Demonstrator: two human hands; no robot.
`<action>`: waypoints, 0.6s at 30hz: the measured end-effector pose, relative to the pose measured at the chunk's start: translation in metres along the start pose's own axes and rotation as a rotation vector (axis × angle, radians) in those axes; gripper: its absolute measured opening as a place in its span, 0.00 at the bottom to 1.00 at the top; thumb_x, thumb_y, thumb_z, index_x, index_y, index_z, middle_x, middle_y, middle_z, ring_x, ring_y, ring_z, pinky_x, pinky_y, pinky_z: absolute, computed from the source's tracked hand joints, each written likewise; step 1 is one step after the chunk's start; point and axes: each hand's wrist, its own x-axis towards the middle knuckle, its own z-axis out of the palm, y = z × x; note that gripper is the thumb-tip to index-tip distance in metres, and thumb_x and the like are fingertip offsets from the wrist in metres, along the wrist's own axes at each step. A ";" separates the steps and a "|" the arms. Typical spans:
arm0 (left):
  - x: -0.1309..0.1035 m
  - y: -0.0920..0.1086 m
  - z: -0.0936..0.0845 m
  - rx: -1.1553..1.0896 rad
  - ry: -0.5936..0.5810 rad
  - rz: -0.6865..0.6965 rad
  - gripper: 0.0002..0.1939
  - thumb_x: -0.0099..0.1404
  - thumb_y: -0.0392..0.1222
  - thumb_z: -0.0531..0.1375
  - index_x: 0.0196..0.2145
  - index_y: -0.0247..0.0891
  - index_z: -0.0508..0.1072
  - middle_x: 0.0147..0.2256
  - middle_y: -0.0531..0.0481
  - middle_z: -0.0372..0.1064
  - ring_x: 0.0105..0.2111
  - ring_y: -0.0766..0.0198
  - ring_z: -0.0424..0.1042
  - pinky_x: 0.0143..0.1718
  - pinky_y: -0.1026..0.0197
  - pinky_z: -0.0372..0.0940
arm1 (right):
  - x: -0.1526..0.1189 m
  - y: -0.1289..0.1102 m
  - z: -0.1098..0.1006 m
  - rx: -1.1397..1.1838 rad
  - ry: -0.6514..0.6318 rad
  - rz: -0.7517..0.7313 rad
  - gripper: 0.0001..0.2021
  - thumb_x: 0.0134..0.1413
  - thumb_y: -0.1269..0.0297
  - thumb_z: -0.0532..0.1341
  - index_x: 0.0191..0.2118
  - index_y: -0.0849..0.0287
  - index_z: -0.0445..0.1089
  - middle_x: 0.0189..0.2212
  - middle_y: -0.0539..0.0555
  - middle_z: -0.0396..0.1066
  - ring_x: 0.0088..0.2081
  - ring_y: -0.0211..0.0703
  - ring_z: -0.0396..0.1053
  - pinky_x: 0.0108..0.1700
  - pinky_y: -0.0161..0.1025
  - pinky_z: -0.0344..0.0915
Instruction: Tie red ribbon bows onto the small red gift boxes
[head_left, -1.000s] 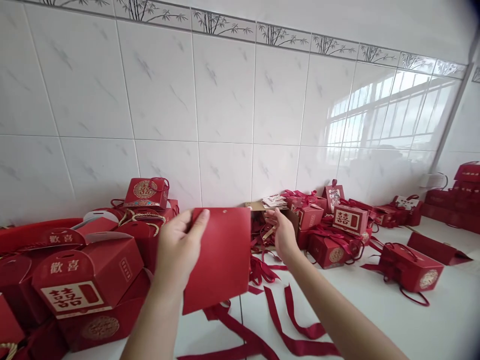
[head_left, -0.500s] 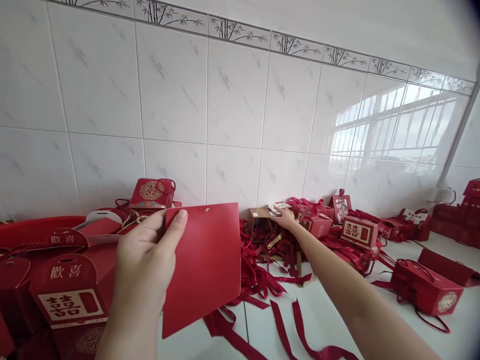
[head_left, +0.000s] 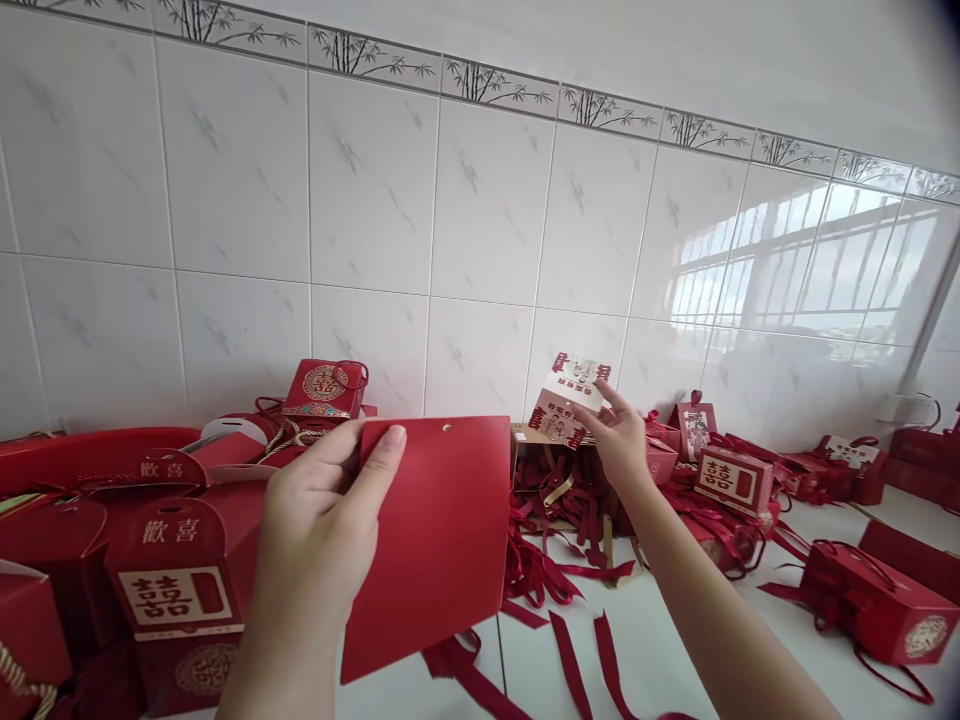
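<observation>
A flat red card (head_left: 435,530) with a small hole near its top edge is pinched by my left hand (head_left: 330,520) at its upper left corner, thumb in front. Farther off and to the right, my right hand (head_left: 619,435) grips a printed card (head_left: 566,400), pale above and reddish-brown below, with red characters and figures on it. It is held above a cardboard box (head_left: 536,434) stuffed with dark red ribbons (head_left: 566,490). I cannot tell whether the printed card is one folded piece or two.
Red gift boxes with gold characters (head_left: 176,590) crowd the left side beside a red basin (head_left: 97,445). More gift boxes (head_left: 733,478) line the right, one larger box (head_left: 881,600) nearer. Loose ribbon strips (head_left: 570,660) lie on the white tabletop (head_left: 660,640). A tiled wall (head_left: 367,210) stands behind.
My right hand has lifted the printed card off the area by the ribbon box, up and towards me. The left hand keeps hold of the red card. The view has shifted slightly left.
</observation>
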 end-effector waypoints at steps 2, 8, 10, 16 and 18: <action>-0.002 0.003 0.000 -0.046 -0.058 -0.055 0.16 0.55 0.54 0.62 0.21 0.41 0.66 0.15 0.58 0.50 0.20 0.66 0.62 0.22 0.67 0.61 | -0.023 -0.024 -0.018 0.413 0.062 0.005 0.36 0.44 0.56 0.69 0.60 0.57 0.62 0.45 0.56 0.73 0.42 0.44 0.73 0.44 0.39 0.71; -0.014 0.009 0.009 -0.056 -0.114 0.059 0.11 0.59 0.51 0.61 0.30 0.40 0.72 0.23 0.55 0.65 0.26 0.65 0.66 0.25 0.67 0.61 | -0.079 -0.068 -0.063 0.899 -0.223 0.193 0.20 0.44 0.61 0.70 0.46 0.50 0.74 0.39 0.53 0.76 0.33 0.41 0.74 0.30 0.36 0.73; -0.021 0.011 0.013 -0.068 -0.175 0.125 0.10 0.60 0.49 0.60 0.33 0.41 0.74 0.26 0.54 0.68 0.28 0.65 0.67 0.28 0.67 0.62 | -0.091 -0.074 -0.065 0.923 -0.303 0.231 0.19 0.44 0.62 0.69 0.46 0.48 0.74 0.39 0.52 0.76 0.29 0.39 0.73 0.25 0.34 0.70; -0.036 0.014 0.024 -0.036 -0.338 0.268 0.08 0.64 0.46 0.58 0.33 0.41 0.72 0.32 0.51 0.71 0.34 0.62 0.70 0.37 0.64 0.65 | -0.107 -0.080 -0.040 0.818 -0.371 0.214 0.15 0.41 0.62 0.72 0.37 0.55 0.72 0.29 0.50 0.73 0.28 0.38 0.70 0.29 0.35 0.69; -0.039 0.014 0.028 -0.091 -0.313 0.199 0.08 0.63 0.47 0.59 0.33 0.41 0.69 0.29 0.52 0.70 0.29 0.64 0.69 0.31 0.65 0.65 | -0.108 -0.078 -0.031 0.788 -0.348 0.175 0.13 0.41 0.61 0.71 0.32 0.58 0.70 0.26 0.49 0.70 0.27 0.37 0.68 0.29 0.34 0.68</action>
